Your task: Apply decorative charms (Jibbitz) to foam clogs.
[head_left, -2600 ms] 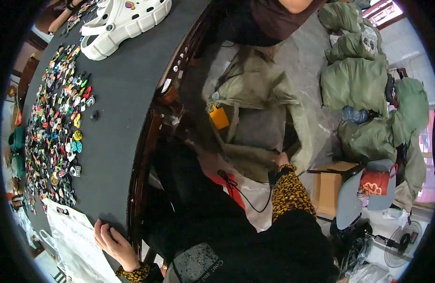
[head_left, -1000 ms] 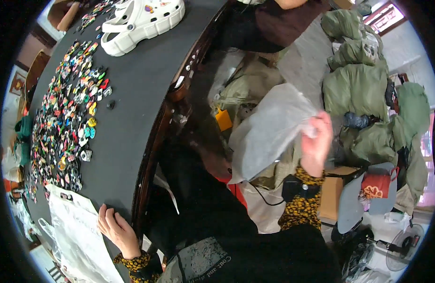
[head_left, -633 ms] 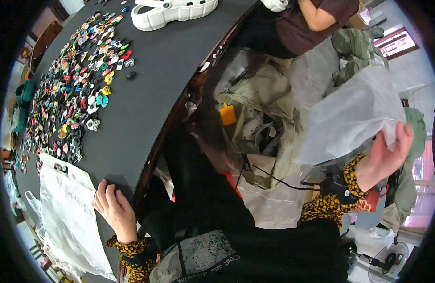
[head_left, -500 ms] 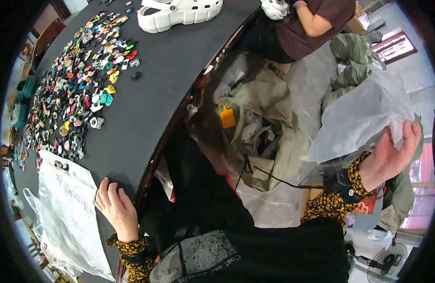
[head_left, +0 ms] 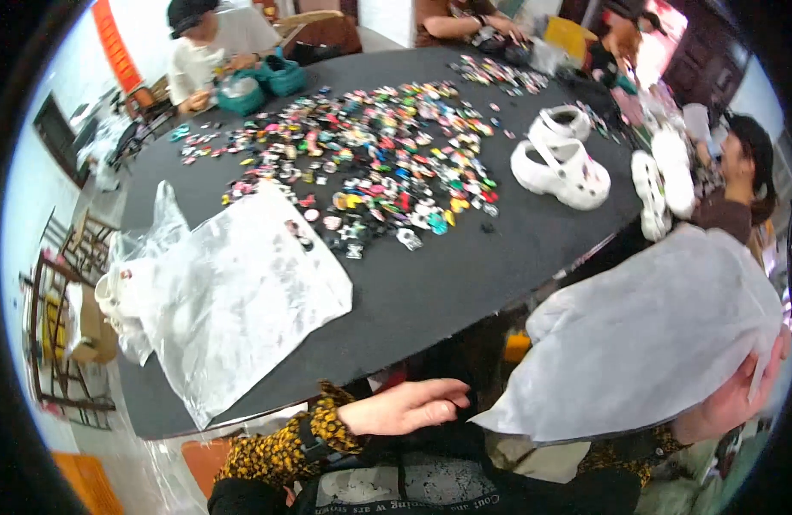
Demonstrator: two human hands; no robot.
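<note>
**A:** What have your hands got just now?

**B:** My right hand (head_left: pixel 726 399) is closed on the edge of a pale grey, thin fabric bag (head_left: pixel 645 343), thumb and fingers pinching the cloth at its lower right corner. The bag hangs spread out in the air, up and to the left of that hand, off the edge of the desk and not touching it. My left hand (head_left: pixel 405 406) holds nothing: it lies flat and half open, fingers stretched toward the bag's lower left corner, close to it, though I can't tell whether the tips touch.

**B:** Just beyond my left hand is the rim of the round black desk (head_left: pixel 465 283). Further out on my left lies a crumpled clear plastic bag (head_left: pixel 233 296), flat on the top. Past it is a wide scatter of small colourful charms (head_left: pixel 370 163), and off toward my right a pair of chunky white clogs (head_left: pixel 561 159), with more white clogs near the far rim. Other people sit at the far side, busy with their own work.

**A:** So which step is this?

**B:** I'd judge I'm bringing the fabric bag up to the desk. Next, my free hand probably needs to take the loose corner, so both hands can steady it or open it.
</note>
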